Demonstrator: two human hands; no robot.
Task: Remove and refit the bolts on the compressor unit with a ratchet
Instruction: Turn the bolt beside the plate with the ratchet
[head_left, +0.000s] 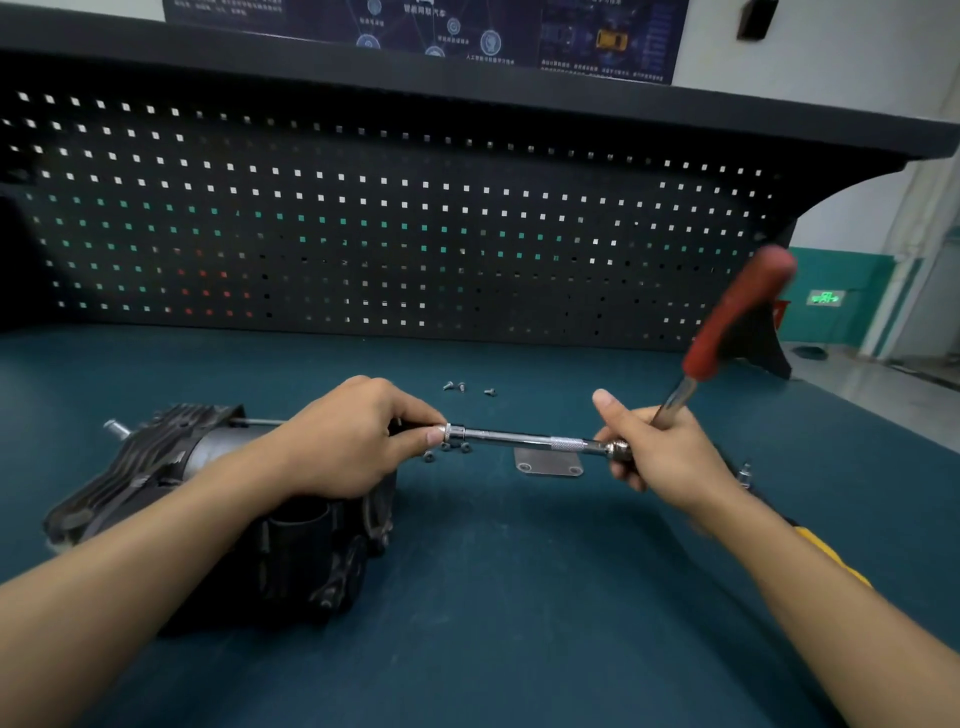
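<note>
Left hand (353, 439) pinches extension (519, 439) tip by compressor (156, 467), right hand (662, 454) grips ratchet (737, 317) head — tilted extension could slip off hidden bolt, rounding it.

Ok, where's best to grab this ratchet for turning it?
Probably the red handle, from the right with the right hand, which now grips low by the ratchet head. The handle angles up and away from the extension bar, so its far end gives most leverage, while the left hand steadies the bar's other end.
</note>
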